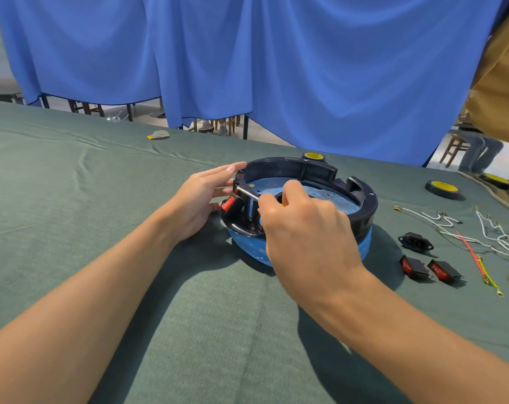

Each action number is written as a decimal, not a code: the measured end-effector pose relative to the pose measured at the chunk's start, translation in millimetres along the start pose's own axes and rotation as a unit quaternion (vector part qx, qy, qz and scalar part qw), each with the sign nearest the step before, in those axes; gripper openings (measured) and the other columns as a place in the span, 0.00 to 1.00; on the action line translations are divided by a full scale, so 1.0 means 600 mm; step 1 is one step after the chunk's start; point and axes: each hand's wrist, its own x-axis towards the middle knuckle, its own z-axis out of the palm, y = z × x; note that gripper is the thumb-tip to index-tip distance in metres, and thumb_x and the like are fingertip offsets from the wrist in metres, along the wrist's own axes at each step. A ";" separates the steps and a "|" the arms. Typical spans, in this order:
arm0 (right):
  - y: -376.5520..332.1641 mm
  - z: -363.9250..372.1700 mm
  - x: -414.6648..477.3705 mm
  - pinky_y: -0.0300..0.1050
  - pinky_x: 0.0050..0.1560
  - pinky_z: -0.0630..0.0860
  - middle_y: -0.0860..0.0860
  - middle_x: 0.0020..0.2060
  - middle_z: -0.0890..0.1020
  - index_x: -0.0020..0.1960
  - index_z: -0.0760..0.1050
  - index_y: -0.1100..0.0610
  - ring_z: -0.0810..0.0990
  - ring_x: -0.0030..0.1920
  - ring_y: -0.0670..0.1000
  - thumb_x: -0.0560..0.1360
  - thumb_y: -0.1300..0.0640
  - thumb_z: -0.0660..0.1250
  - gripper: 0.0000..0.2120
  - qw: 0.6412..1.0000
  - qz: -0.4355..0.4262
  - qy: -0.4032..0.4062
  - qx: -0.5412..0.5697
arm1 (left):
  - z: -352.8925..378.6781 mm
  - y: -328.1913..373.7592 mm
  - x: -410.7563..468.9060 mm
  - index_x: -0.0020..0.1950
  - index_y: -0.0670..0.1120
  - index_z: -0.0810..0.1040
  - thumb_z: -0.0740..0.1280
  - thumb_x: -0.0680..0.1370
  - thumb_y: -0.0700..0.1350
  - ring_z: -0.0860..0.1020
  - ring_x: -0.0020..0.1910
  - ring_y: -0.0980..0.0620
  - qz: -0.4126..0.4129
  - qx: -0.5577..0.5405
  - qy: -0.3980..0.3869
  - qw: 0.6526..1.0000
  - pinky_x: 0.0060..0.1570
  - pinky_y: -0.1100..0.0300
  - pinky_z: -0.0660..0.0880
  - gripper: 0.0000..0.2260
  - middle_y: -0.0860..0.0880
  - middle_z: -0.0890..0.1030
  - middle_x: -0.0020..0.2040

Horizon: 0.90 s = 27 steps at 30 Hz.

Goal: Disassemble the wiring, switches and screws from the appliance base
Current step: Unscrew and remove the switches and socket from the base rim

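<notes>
Green-clothed table (101,228) with appliance base (364,212), two loose switches (413,267), socket (416,242), wires (469,249), tape roll (442,189)

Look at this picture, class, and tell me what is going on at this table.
A person is taking apart a round appliance base. The left hand steadies its rim beside a red switch fitted in the wall, while the right hand holds a screwdriver pointed at that spot from inside. Two red switches, a black socket and loose wires lie on the cloth to the right.
</notes>
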 end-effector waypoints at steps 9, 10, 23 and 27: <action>0.013 -0.023 -0.014 0.47 0.25 0.70 0.50 0.32 0.71 0.37 0.71 0.55 0.70 0.26 0.59 0.72 0.54 0.65 0.07 0.998 -0.036 -0.037 0.037 | -0.002 0.001 0.000 0.58 0.55 0.82 0.59 0.82 0.48 0.76 0.54 0.49 0.017 0.003 -0.005 1.000 0.62 0.49 0.69 0.13 0.42 0.80 0.62; 0.014 -0.023 -0.015 0.49 0.28 0.73 0.49 0.34 0.73 0.40 0.73 0.53 0.74 0.29 0.59 0.74 0.51 0.62 0.08 0.997 -0.029 -0.051 0.041 | -0.002 0.000 0.000 0.59 0.55 0.82 0.60 0.82 0.48 0.76 0.53 0.49 0.016 0.003 -0.005 1.000 0.61 0.51 0.70 0.12 0.43 0.80 0.61; -0.050 0.070 -0.008 0.52 0.59 0.75 0.49 0.55 0.82 0.62 0.79 0.51 0.77 0.58 0.51 0.70 0.42 0.73 0.23 0.903 0.032 -0.249 0.348 | 0.008 0.006 -0.007 0.61 0.52 0.81 0.59 0.82 0.48 0.74 0.49 0.50 -0.008 -0.008 0.033 0.999 0.50 0.55 0.69 0.13 0.47 0.79 0.49; -0.049 0.083 0.001 0.53 0.62 0.73 0.47 0.58 0.82 0.67 0.72 0.50 0.76 0.61 0.51 0.68 0.48 0.78 0.30 0.882 0.034 -0.281 0.376 | 0.005 0.008 -0.006 0.59 0.53 0.82 0.59 0.82 0.48 0.76 0.42 0.54 -0.009 -0.013 0.035 0.999 0.47 0.58 0.71 0.13 0.52 0.79 0.39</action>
